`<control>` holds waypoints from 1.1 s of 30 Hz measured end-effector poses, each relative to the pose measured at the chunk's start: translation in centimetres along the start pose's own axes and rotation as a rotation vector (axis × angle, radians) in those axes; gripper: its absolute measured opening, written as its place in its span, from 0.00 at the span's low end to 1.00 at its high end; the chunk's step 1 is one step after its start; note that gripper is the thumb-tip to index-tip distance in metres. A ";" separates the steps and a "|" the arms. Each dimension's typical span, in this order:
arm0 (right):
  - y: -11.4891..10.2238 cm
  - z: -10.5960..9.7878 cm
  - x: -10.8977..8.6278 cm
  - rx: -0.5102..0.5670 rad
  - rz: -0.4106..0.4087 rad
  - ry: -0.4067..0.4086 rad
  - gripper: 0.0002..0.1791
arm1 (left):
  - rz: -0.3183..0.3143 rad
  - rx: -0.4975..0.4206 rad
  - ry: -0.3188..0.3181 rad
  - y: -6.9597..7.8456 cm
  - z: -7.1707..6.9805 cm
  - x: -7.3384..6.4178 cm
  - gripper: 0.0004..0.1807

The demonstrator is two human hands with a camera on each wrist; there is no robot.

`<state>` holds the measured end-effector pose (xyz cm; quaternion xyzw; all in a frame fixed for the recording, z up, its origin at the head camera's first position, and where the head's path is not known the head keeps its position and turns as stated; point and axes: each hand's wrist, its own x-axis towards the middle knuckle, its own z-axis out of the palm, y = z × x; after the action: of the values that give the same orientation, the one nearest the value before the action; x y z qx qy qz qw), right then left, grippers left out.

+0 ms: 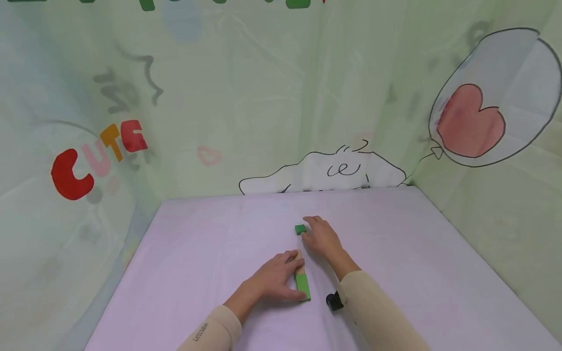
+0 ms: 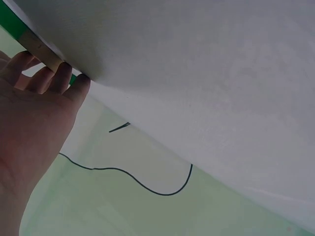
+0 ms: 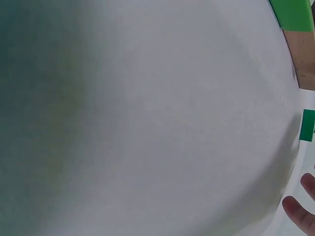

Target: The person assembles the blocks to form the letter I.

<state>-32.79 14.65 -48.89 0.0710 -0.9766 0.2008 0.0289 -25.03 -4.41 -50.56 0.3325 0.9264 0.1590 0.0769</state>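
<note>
In the head view a narrow bar lies lengthwise on the table, a light green block (image 1: 302, 286) nearest and a bare wooden block (image 1: 300, 267) beyond it. Whether they are joined, I cannot tell. My left hand (image 1: 277, 278) rests against the bar from the left, fingers at the wooden part and thumb over the near green end. In the left wrist view, its fingertips (image 2: 63, 71) touch the wood's side. Beyond the bar sits a small dark green block (image 1: 300, 229). My right hand (image 1: 323, 239) is at its right side, fingers spread; contact is unclear.
The table (image 1: 193, 253) has a pale lilac cover. Printed cloth walls (image 1: 228, 112) rise behind it and on both sides. A small black device (image 1: 334, 302) is at the right sleeve's cuff.
</note>
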 end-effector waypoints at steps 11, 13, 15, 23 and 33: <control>0.4 0.9 0.6 0.020 0.017 -0.019 0.31 | 0.004 -0.006 -0.021 -0.3 0.2 0.0 0.48; 0.4 0.8 0.6 0.011 0.011 -0.009 0.31 | 0.012 -0.004 -0.014 -0.3 0.3 0.0 0.48; 0.4 0.7 0.7 0.010 0.006 -0.002 0.31 | 0.016 0.000 -0.005 -0.3 0.3 0.1 0.48; 0.5 0.5 1.0 0.006 0.014 0.002 0.31 | 0.005 -0.010 0.001 -0.2 0.6 0.4 0.49; 0.8 1.1 1.3 -0.034 -0.008 0.008 0.29 | 0.001 -0.019 0.015 -0.4 0.7 0.2 0.49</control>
<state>-34.21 14.83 -50.09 0.0735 -0.9795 0.1842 0.0348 -25.26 -4.36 -51.33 0.3310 0.9252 0.1704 0.0733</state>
